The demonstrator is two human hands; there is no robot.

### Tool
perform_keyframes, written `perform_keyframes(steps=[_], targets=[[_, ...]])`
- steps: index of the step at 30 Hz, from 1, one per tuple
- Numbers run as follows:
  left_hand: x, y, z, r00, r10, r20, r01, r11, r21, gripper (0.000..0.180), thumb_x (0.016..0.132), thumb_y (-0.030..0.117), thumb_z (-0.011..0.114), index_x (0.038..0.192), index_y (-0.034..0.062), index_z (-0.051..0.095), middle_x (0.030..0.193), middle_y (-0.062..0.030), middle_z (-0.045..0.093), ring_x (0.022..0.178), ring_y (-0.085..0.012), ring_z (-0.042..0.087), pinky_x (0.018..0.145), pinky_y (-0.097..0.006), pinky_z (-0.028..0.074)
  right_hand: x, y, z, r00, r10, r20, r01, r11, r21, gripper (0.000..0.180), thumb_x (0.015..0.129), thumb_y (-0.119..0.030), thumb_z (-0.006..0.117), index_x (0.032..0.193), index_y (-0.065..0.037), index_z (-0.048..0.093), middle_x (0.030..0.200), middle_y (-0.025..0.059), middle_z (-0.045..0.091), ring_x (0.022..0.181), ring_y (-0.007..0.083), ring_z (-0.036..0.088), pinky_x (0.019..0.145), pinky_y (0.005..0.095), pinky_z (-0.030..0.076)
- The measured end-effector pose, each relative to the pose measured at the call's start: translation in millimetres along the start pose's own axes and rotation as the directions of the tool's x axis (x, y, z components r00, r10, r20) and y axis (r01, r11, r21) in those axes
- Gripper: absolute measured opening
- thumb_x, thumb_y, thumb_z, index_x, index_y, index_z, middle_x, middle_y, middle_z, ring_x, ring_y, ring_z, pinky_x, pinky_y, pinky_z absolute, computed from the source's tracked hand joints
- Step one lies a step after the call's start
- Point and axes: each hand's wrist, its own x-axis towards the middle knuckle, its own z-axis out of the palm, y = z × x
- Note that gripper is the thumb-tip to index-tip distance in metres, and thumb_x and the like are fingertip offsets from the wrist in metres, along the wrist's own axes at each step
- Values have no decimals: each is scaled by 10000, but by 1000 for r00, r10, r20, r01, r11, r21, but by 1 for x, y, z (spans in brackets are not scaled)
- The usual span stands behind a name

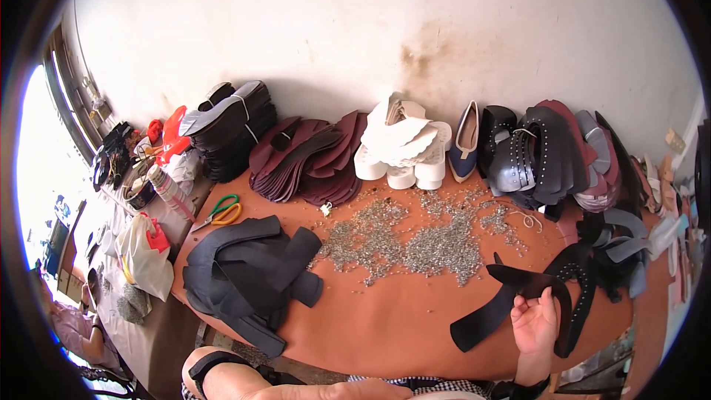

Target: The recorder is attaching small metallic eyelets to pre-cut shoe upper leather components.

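At the right of the table, my right hand (535,324) is closed on a curved black shoe upper piece (533,279), its thumb and fingers gripping the lower edge. Just right of that piece lie black uppers with rows of metal studs (583,281). My left arm crosses low in front of the table, and my left hand (370,390) is at the bottom edge with its fingers not showing. Loose silver studs (444,248) are scattered over the table's middle. Dark, curved pieces (248,274) are heaped on the left.
Along the wall stand bundled black pieces (229,133), maroon pieces (307,159), white soles (404,148), a navy shoe (465,144) and studded uppers (544,152). Scissors (221,212) lie at the left edge of the brown table (385,333). Another person (78,326) sits far left.
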Motion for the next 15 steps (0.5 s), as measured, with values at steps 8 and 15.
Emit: perform_keyframes(steps=[8,15], targets=[[-1,-4,7,999,37,-8,-37,998,-53,608,830,190,555,1353,166,244,920,-107,621,718,-270,610,467,-311,496,0,-10,-6,1000,30,-6,-29,999,23,320,878,-354,501,964,-54,573,933,109,620,876,254,604,642,320,506],[0,-12,15,996,84,-19,-85,991,-101,604,832,190,553,1352,166,248,917,-106,622,720,-267,608,469,-310,492,1,-8,-6,998,15,-60,-11,997,78,214,871,-246,529,916,-42,574,912,129,620,915,282,599,731,353,519]])
